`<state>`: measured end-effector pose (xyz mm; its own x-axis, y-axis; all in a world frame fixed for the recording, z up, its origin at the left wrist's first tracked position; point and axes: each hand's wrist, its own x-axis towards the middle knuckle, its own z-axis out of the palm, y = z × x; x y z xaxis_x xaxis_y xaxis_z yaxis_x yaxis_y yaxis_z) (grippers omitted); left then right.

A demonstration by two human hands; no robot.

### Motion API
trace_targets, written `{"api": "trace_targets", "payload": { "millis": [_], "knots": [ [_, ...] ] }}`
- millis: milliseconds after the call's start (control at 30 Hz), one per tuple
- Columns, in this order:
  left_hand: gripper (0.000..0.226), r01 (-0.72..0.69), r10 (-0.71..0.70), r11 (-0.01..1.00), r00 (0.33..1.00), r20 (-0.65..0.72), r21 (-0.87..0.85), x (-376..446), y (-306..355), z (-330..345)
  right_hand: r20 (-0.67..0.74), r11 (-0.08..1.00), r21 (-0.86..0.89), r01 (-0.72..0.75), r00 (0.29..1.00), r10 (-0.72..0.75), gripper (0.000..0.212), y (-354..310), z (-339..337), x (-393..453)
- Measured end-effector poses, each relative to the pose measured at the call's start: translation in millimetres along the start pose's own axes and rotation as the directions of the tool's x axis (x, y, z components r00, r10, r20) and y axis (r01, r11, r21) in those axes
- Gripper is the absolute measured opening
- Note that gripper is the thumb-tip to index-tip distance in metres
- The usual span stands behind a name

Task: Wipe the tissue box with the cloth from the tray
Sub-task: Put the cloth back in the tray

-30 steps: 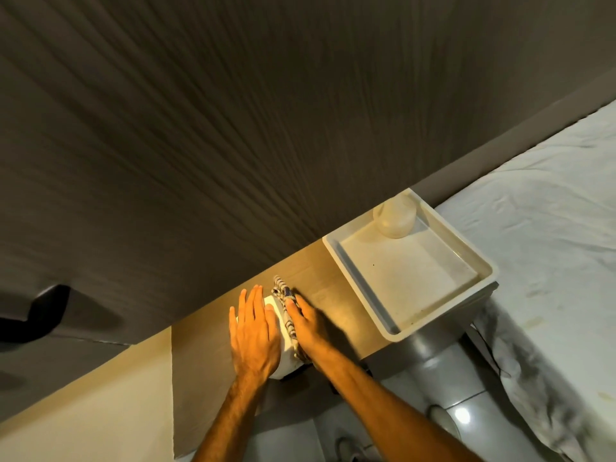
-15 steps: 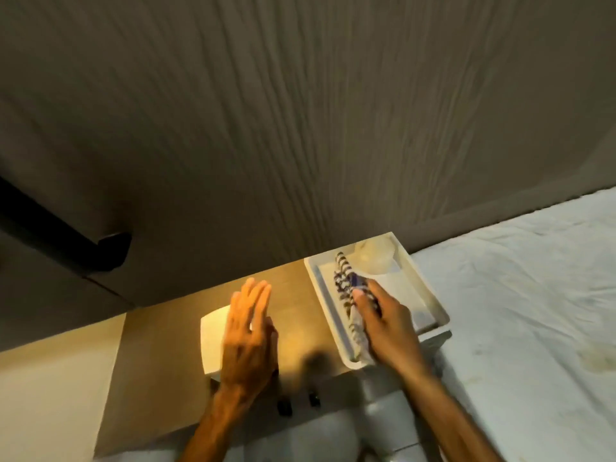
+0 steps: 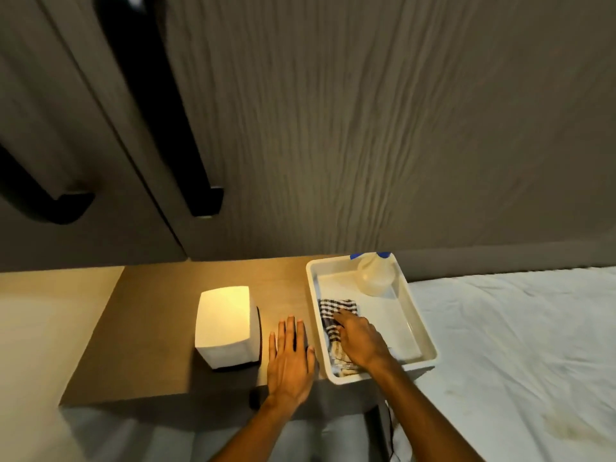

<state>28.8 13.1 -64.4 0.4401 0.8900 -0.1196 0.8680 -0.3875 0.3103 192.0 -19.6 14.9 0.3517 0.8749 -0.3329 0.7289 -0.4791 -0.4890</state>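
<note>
The white tissue box (image 3: 225,325) stands upright on the wooden bedside table (image 3: 150,328). To its right sits a white tray (image 3: 418,318). A black-and-white checked cloth (image 3: 328,311) lies along the tray's left side. My right hand (image 3: 361,341) rests on top of the cloth with its fingers bent over it. Between the box and the tray, my left hand (image 3: 290,361) lies flat on the table with its fingers apart, touching neither.
A clear plastic bottle (image 3: 376,275) lies in the tray's far corner. A bed with a white sheet (image 3: 516,345) adjoins the table on the right. Dark wardrobe doors with black handles (image 3: 203,198) rise behind the table.
My right hand carried the cloth from the tissue box to the tray and lowered it inside. My left hand left the box and now lies on the table to its right.
</note>
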Motion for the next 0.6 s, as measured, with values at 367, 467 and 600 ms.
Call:
{"api": "trace_targets", "payload": {
  "millis": [367, 467, 600],
  "knots": [
    [0.066, -0.006, 0.007, 1.000, 1.000, -0.025, 0.020, 0.5, 6.5, 9.4, 0.214, 0.893, -0.407, 0.191, 0.971, -0.110, 0.070, 37.3, 22.3, 8.5],
    [0.067, -0.016, 0.016, 0.999, 1.000, -0.008, 0.030, -0.1, 5.5, 6.9, 0.206, 0.906, -0.378, 0.189, 0.972, -0.116, 0.070, 31.6, 17.7, 14.4],
    [0.067, -0.032, 0.032, 0.999, 0.999, -0.013, 0.015, -1.7, 3.4, 3.2, -0.060, 0.999, -0.006, 0.039, 0.997, -0.039, 0.054, 24.1, 4.3, 16.6]
  ]
}}
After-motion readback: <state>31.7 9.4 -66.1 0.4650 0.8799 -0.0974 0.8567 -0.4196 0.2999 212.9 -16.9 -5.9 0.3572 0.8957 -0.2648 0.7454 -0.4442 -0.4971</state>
